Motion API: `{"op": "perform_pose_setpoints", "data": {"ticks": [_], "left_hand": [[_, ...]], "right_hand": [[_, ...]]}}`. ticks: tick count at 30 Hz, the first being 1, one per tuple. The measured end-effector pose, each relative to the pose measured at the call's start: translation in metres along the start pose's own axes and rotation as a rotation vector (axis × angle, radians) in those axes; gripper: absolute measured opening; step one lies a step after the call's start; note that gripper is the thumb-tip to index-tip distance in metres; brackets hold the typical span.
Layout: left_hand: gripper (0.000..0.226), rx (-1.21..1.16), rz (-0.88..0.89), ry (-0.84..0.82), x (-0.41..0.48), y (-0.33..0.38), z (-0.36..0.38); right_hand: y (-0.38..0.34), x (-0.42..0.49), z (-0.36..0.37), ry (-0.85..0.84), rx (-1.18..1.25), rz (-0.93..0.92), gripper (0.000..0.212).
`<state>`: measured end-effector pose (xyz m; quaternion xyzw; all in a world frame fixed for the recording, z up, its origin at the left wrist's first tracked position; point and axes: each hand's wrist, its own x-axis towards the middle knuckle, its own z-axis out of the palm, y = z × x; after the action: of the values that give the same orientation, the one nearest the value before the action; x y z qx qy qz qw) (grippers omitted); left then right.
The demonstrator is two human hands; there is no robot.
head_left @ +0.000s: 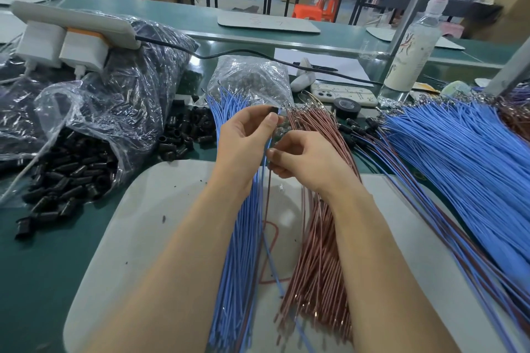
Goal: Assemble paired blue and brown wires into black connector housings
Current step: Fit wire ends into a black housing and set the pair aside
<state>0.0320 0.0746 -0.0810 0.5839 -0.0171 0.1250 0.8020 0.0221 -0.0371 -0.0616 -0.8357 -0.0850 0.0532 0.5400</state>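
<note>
The left hand pinches a black connector housing between thumb and fingertips, raised above the right hand, which pinches a pair of wires that hangs down between the forearms. Below them, a blue wire bundle and a brown wire bundle lie side by side on a grey mat on the green tabletop. To the left, a clear plastic bag spills black housings.

Left hand, right hand, fingers curled
</note>
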Motion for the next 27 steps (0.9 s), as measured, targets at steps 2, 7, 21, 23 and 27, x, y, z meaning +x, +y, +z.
{"op": "perform_pose_setpoints", "data": {"ticks": [2,7,21,23,27], "left_hand": [[0.013,0.006,0.006,-0.004,0.001,0.001,0.000],[0.018,0.181,0.123,0.049,0.002,0.003,-0.001],[0.022,0.282,0.186,-0.101,-0.005,0.005,0.001],[0.025,0.279,0.192,-0.123,-0.006,0.005,0.002],[0.026,0.290,0.219,-0.117,-0.006,0.005,0.003]], "right_hand": [[-0.001,-0.001,-0.001,0.009,0.003,0.004,0.015],[-0.002,-0.005,-0.012,-0.005,-0.368,0.134,0.030],[-0.008,-0.005,-0.015,0.332,-0.255,-0.046,0.011],[-0.008,-0.006,-0.017,0.375,-0.069,-0.088,0.014],[-0.002,-0.001,-0.017,0.376,-0.140,-0.109,0.013]]}}
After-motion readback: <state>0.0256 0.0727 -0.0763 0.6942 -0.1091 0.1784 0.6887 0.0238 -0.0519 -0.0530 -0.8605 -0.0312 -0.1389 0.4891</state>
